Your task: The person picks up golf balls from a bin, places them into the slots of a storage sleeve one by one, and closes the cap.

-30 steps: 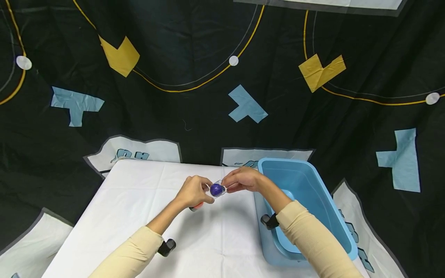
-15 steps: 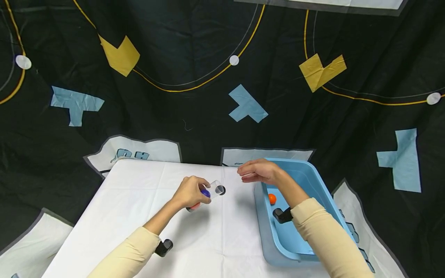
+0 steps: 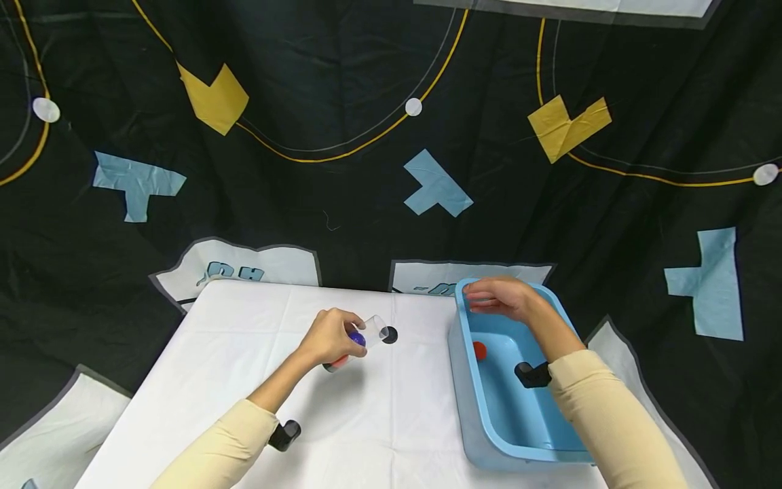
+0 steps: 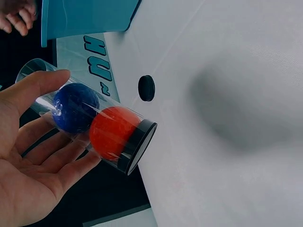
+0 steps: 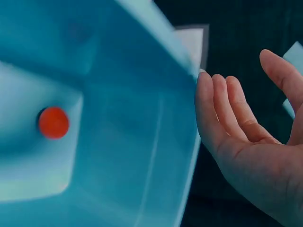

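My left hand [image 3: 332, 337] grips a clear plastic tube [image 3: 375, 327], tilted above the white table. In the left wrist view a blue ball [image 4: 75, 108] and an orange ball [image 4: 112, 132] sit side by side inside the tube. A black end cap [image 4: 137, 147] closes the end by the orange ball; the other end is uncapped. A loose black cap [image 3: 389, 335] lies on the table near the tube. Over the far part of the blue bin [image 3: 464, 387], my right hand [image 3: 501, 299] holds nothing, its fingers extended. Inside the bin rests another orange ball [image 3: 480, 350].
The white-covered table [image 3: 244, 353] runs left and forward of the bin. Behind stands a black cloth backdrop [image 3: 342, 224] with blue and yellow tape pieces. A black wrist camera [image 3: 284, 435] juts from the left sleeve, and another wrist camera [image 3: 533, 375] from the right one.
My right hand has left the tube and moved right, over the bin. The blue ball has slid deeper into the tube. My left hand has shifted slightly left with the tube.
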Demonstrator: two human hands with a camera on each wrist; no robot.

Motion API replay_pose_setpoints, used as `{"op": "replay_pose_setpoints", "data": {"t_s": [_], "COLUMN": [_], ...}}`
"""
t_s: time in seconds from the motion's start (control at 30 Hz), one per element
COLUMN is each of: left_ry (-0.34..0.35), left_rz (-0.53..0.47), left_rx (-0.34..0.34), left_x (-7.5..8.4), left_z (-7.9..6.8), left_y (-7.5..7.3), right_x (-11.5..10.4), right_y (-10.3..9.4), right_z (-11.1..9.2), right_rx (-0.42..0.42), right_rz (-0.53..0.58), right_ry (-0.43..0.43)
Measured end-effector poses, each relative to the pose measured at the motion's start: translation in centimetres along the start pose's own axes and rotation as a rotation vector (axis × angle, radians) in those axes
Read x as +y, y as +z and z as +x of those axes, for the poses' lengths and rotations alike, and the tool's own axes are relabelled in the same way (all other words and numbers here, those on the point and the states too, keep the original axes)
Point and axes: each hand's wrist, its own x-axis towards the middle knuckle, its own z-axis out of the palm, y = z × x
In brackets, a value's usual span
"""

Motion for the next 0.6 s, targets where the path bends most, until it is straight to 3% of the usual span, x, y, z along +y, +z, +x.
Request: {"op": "replay_pose_setpoints", "data": {"t_s": [0.23,0.6], "left_ry": [0.000,0.008], "left_rz": [0.012,0.034], "left_rx": [-0.003,0.006], "left_x": [-0.4,-0.7], "left_z": [-0.1,-0.3], "left_y": [0.2,0.2], "right_x": [3.4,9.4], "right_y": [-1.0,-0.4], "right_z": [0.2,1.5], "right_rx": [0.087,0.158], "right_rz": [0.034,0.125], "right_ry": [0.105,0.257]}}
